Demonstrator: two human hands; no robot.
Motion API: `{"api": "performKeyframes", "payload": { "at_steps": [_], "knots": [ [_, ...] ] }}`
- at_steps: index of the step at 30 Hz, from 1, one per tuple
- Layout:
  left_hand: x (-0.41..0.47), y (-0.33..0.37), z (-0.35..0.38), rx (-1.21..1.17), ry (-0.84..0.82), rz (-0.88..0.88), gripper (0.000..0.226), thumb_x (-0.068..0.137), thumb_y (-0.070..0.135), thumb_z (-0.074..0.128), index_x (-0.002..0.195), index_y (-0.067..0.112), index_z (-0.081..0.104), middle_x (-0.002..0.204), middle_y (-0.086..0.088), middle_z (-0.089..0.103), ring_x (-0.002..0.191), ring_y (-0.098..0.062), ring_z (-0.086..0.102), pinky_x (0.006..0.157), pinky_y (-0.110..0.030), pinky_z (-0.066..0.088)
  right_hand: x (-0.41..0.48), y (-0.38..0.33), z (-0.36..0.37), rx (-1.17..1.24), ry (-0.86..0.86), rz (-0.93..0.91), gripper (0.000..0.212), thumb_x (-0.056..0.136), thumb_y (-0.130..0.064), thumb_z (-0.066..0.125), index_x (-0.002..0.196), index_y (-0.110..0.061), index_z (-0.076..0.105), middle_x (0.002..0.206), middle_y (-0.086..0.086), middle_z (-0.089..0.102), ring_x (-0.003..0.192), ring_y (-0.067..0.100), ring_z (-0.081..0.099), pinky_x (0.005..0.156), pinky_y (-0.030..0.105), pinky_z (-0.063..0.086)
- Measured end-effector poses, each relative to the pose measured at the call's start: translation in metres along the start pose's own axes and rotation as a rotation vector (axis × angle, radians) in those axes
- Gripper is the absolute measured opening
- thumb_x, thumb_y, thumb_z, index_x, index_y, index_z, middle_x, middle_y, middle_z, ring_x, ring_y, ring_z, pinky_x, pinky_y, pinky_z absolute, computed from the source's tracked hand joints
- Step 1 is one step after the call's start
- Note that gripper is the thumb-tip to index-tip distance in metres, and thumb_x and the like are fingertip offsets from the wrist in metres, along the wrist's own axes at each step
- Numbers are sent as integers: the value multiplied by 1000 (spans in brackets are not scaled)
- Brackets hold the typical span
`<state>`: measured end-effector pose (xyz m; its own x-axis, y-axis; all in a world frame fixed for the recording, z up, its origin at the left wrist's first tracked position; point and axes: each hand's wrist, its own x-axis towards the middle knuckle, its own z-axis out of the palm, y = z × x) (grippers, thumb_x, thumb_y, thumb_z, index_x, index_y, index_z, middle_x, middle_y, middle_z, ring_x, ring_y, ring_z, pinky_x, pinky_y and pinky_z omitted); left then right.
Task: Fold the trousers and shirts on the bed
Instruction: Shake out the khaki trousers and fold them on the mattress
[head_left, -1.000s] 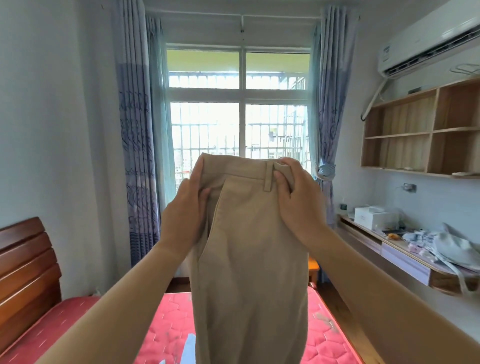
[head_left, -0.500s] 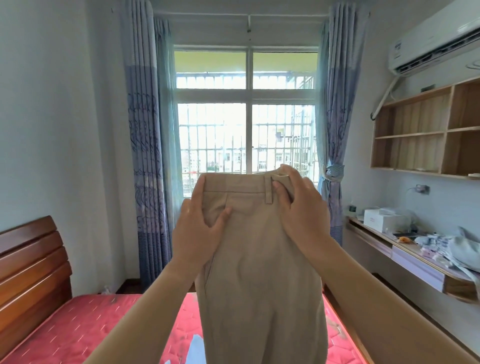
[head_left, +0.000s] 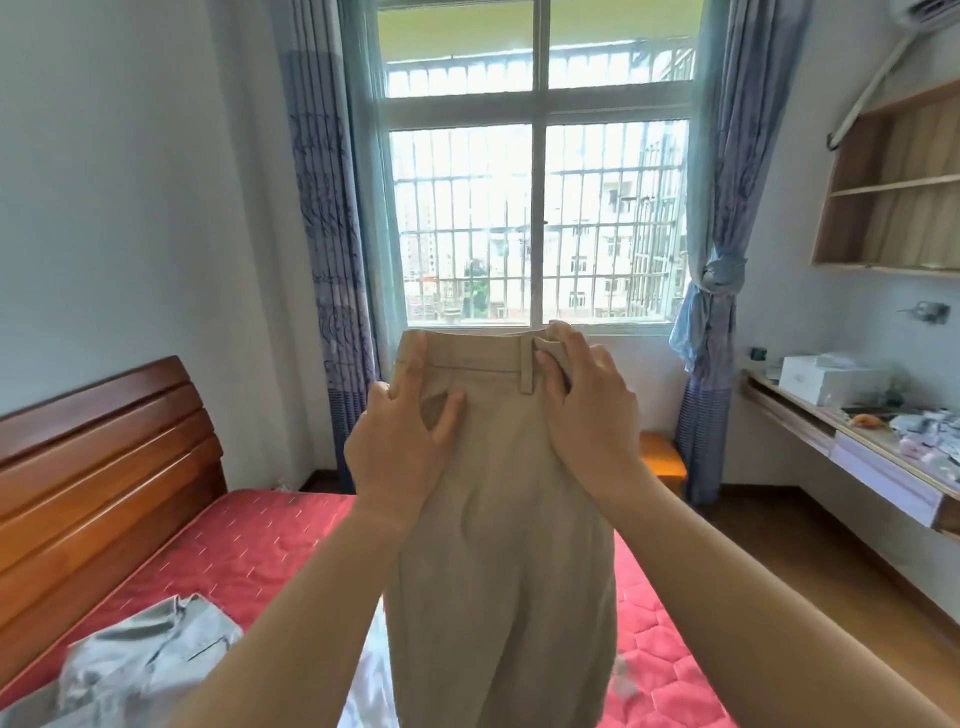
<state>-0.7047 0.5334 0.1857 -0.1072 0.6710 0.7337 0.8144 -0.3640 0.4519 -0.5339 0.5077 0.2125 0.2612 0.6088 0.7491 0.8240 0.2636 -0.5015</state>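
Two-handed hold on a pair of beige trousers (head_left: 498, 519), upright before the barred window (head_left: 540, 208), waistband uppermost, legs hanging down over the red quilted mattress (head_left: 249, 545). Pinched at the left side by the left hand (head_left: 400, 457): thumb pressed on the front just below the waistband, forefinger stretched up along the edge, other fingers curled round the side. Gripped at the right corner of the waistband by the right hand (head_left: 587, 415), thumb on the front beside a belt loop (head_left: 526, 371), fingers hooked over the top edge.

Crumpled on the mattress at lower left, near the wooden headboard (head_left: 104, 467): a grey shirt (head_left: 145, 660). Just beside the trouser legs, a strip of pale cloth (head_left: 369, 675), too hidden to name.

Flanking the window, blue patterned curtains (head_left: 327, 208), the right one knotted. Off to the right, a wooden wall shelf (head_left: 893, 197) and a cluttered desk (head_left: 857, 452) with a white box (head_left: 831, 379), any print on it too small to read. Below the window, an orange stool (head_left: 662, 462).
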Motion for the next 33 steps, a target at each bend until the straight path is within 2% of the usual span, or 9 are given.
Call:
{"api": "performKeyframes", "payload": {
  "at_steps": [3, 7, 12, 15, 19, 21, 24, 29, 33],
  "knots": [
    [-18, -2, -12, 61, 1, -16, 65, 84, 64, 38, 142, 52, 11, 91, -2, 41, 62, -17, 43, 52, -24, 31, -11, -1, -1, 50, -55, 6, 33, 97, -42, 38, 127, -33, 47, 114, 4, 57, 95, 34, 59, 78, 38, 44],
    [-36, 2, -40, 107, 87, 23, 61, 85, 62, 43, 141, 47, 23, 88, 4, 34, 60, -11, 38, 48, -14, 16, -29, -11, -16, 139, 36, -20, 28, 96, -45, 40, 120, -37, 49, 107, -1, 58, 88, 32, 60, 72, 34, 42],
    [-73, 3, -74, 78, -3, 17, 67, 80, 69, 32, 142, 47, 20, 99, -3, 40, 67, -17, 45, 54, -25, 37, -77, -29, -43, 110, 9, -5, 28, 96, -40, 42, 123, -35, 49, 106, -1, 57, 87, 30, 60, 71, 33, 43],
    [-98, 1, -102, 39, -19, 25, 68, 79, 71, 31, 142, 47, 19, 106, -7, 43, 69, -20, 48, 56, -27, 43, -106, -48, -63, 72, 17, -9, 30, 97, -40, 41, 125, -36, 48, 107, -1, 56, 88, 27, 59, 71, 34, 45],
    [-128, -3, -163, -22, -1, 63, 69, 79, 71, 31, 143, 46, 19, 101, -5, 41, 68, -20, 49, 55, -31, 50, -147, -95, -94, 83, 60, -25, 29, 95, -44, 39, 124, -40, 46, 107, -4, 56, 92, 22, 59, 72, 32, 45],
    [-141, -3, -198, -46, 27, 103, 69, 79, 70, 31, 142, 46, 20, 98, -3, 41, 66, -17, 47, 54, -30, 49, -166, -120, -112, 85, 73, -40, 28, 96, -43, 40, 123, -41, 44, 107, -4, 57, 96, 21, 58, 78, 38, 49],
    [-150, 5, -245, -60, 87, 167, 69, 78, 72, 30, 142, 47, 22, 96, -1, 40, 63, -13, 42, 54, -24, 34, -183, -154, -145, 108, 110, -45, 26, 96, -42, 41, 122, -44, 42, 108, -5, 57, 99, 17, 56, 87, 43, 46],
    [-140, 26, -305, -62, 206, 255, 65, 82, 68, 37, 141, 42, 29, 91, 3, 35, 62, -10, 35, 49, -15, 16, -180, -202, -192, 109, 236, -105, 29, 96, -43, 39, 125, -41, 43, 109, -4, 59, 96, 12, 55, 86, 31, 42],
    [-147, 9, -301, -75, 150, 248, 63, 83, 70, 34, 140, 44, 24, 93, -2, 44, 65, -12, 42, 57, -21, 33, -192, -204, -183, 105, 226, -96, 29, 95, -45, 39, 123, -40, 44, 102, -12, 55, 90, 3, 50, 82, 25, 37]
  ]
}}
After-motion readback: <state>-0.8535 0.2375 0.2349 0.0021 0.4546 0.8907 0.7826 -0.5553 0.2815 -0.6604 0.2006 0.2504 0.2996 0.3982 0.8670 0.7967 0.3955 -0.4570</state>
